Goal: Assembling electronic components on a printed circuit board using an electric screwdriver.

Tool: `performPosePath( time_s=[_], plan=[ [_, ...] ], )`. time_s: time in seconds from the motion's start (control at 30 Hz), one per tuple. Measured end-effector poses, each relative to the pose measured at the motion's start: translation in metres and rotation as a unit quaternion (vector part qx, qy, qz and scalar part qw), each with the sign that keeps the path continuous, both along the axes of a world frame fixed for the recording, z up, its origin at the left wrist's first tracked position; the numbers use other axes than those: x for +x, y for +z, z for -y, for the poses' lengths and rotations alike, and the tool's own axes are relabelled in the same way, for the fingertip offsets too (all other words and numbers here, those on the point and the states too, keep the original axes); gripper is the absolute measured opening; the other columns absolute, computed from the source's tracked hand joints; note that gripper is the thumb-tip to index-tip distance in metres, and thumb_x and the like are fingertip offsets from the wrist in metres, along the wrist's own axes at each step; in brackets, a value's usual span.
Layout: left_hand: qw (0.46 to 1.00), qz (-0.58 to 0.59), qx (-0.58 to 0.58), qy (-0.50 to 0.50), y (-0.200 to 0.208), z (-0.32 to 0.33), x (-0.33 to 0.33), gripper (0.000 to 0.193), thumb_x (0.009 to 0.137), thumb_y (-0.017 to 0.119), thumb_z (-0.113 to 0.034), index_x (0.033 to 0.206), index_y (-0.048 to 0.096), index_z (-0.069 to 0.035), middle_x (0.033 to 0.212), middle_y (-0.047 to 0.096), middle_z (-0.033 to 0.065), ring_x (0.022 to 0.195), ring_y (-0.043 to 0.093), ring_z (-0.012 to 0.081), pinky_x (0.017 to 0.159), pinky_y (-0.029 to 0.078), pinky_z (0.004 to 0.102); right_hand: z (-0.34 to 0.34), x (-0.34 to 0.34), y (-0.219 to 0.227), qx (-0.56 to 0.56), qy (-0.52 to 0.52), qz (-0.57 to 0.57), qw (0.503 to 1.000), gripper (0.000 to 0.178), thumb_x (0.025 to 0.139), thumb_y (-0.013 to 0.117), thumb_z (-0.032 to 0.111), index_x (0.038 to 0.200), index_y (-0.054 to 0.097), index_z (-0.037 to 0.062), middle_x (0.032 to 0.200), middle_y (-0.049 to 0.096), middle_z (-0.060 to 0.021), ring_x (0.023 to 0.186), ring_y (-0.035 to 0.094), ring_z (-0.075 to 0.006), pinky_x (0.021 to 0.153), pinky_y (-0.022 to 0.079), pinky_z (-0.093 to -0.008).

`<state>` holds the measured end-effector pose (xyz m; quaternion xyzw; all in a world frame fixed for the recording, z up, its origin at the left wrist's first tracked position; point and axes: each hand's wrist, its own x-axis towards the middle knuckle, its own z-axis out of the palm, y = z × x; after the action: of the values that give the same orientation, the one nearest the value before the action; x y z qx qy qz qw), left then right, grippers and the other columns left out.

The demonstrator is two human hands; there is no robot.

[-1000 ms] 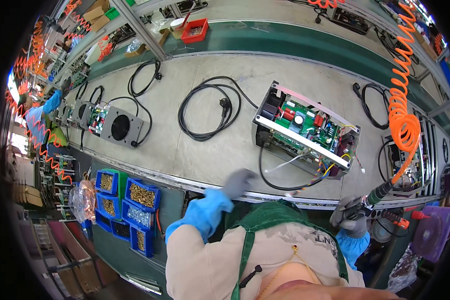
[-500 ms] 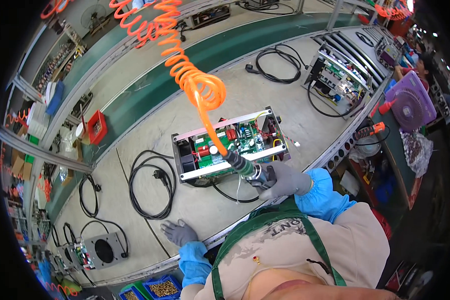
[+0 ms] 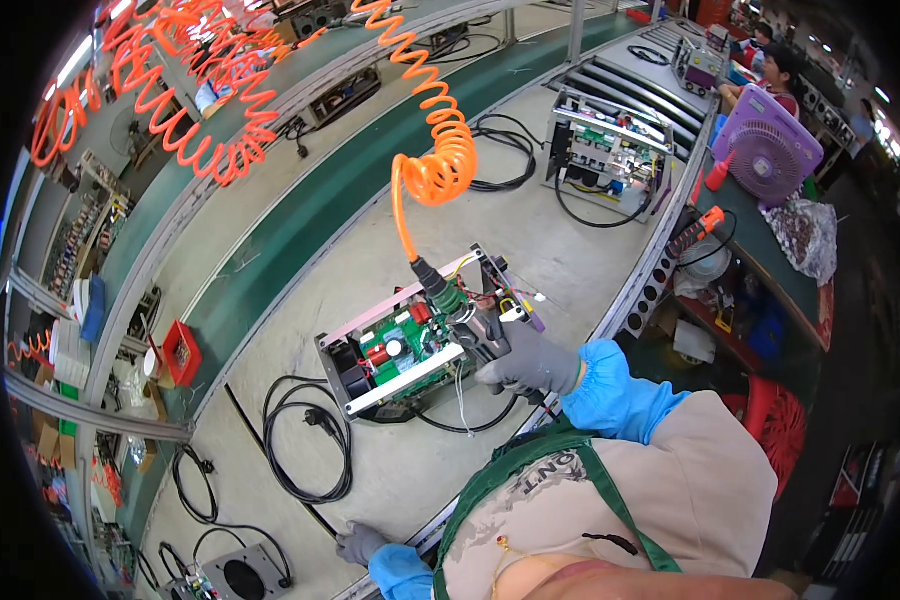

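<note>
A power screwdriver [image 3: 470,325], dark with an orange coiled air hose [image 3: 440,170] on its end, is gripped in my gray-gloved right hand [image 3: 535,362]. It hangs over the right half of an open metal chassis [image 3: 405,388] that holds a green circuit board [image 3: 395,345]. The tool hides part of the board, and its tip cannot be made out. White ties [image 3: 460,395] dangle beside it. My left hand [image 3: 360,542], also gloved, lies on the table's near edge by a dark seam, holding nothing, its fingers partly extended.
Black power cables [image 3: 310,430] lie coiled left of the chassis. A second open unit [image 3: 610,150] sits farther right before rollers [image 3: 635,95]. A gray fan unit [image 3: 245,575] stands lower left. A purple fan [image 3: 770,145] and an orange-handled tool [image 3: 695,232] are at the right.
The view has shifted. My right hand has carried the screwdriver a little left and inward over the chassis. The left hand's fingers are less spread, and it lies closer to the table seam.
</note>
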<state>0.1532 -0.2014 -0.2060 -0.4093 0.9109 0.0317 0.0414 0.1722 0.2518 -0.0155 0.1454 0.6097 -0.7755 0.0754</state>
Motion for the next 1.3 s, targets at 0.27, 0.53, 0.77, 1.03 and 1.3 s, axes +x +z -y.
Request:
performPosePath(
  time_s=[0.27, 0.53, 0.77, 1.03, 1.3],
  plan=[
    [0.995, -0.016, 0.094, -0.031, 0.011, 0.009, 0.001, 0.058, 0.081, 0.059, -0.041, 0.122, 0.055, 0.0, 0.121, 0.049, 0.0238, 0.108, 0.052, 0.0372, 0.094, 0.042, 0.0409, -0.011, 0.0, 0.007, 0.012, 0.007, -0.002, 1.0, 0.051, 0.07, 0.071, 0.009, 0.116, 0.051, 0.0026, 0.082, 0.058, -0.0072, 0.057, 0.058, -0.0131, 0.047, 0.048, -0.0261],
    [0.978, -0.015, 0.167, -0.121, 0.0, -0.033, 0.011, 0.059, 0.074, 0.062, -0.04, 0.115, 0.058, 0.002, 0.113, 0.053, 0.0259, 0.103, 0.053, 0.0385, 0.092, 0.042, 0.0425, -0.042, 0.026, 0.007, -0.112, 0.086, -0.023, 0.99, 0.066, 0.064, 0.074, 0.011, 0.125, 0.051, 0.0059, 0.083, 0.058, -0.0058, 0.062, 0.057, -0.0121, 0.048, 0.046, -0.025],
    [0.882, -0.013, 0.365, -0.298, 0.003, -0.107, 0.009, 0.05, 0.073, 0.06, -0.034, 0.103, 0.062, 0.005, 0.102, 0.059, 0.0286, 0.099, 0.055, 0.0403, 0.085, 0.044, 0.0444, -0.034, 0.031, 0.002, -0.044, 0.184, -0.054, 0.98, 0.061, 0.062, 0.077, 0.012, 0.119, 0.055, 0.0033, 0.079, 0.053, -0.0007, 0.065, 0.051, -0.009, 0.061, 0.043, -0.0249],
    [0.767, 0.118, 0.545, -0.319, 0.01, -0.222, -0.01, 0.03, 0.085, 0.057, -0.026, 0.098, 0.064, -0.001, 0.076, 0.06, 0.0045, 0.066, 0.053, 0.0132, 0.06, 0.043, 0.0294, -0.043, 0.061, -0.012, -0.046, 0.165, -0.046, 0.984, 0.058, 0.064, 0.077, 0.013, 0.118, 0.057, 0.0044, 0.076, 0.053, 0.0022, 0.065, 0.047, -0.0083, 0.061, 0.04, -0.0234],
    [0.624, 0.115, 0.681, -0.365, -0.014, -0.312, -0.017, 0.043, 0.087, 0.058, -0.025, 0.122, 0.056, 0.0, 0.093, 0.064, 0.006, 0.077, 0.057, 0.0143, 0.071, 0.047, 0.0293, -0.057, 0.081, -0.02, -0.057, 0.042, 0.01, 0.997, 0.067, 0.058, 0.075, 0.009, 0.12, 0.052, -0.0021, 0.072, 0.059, -0.0025, 0.058, 0.055, -0.0106, 0.053, 0.043, -0.0227]
  ],
)
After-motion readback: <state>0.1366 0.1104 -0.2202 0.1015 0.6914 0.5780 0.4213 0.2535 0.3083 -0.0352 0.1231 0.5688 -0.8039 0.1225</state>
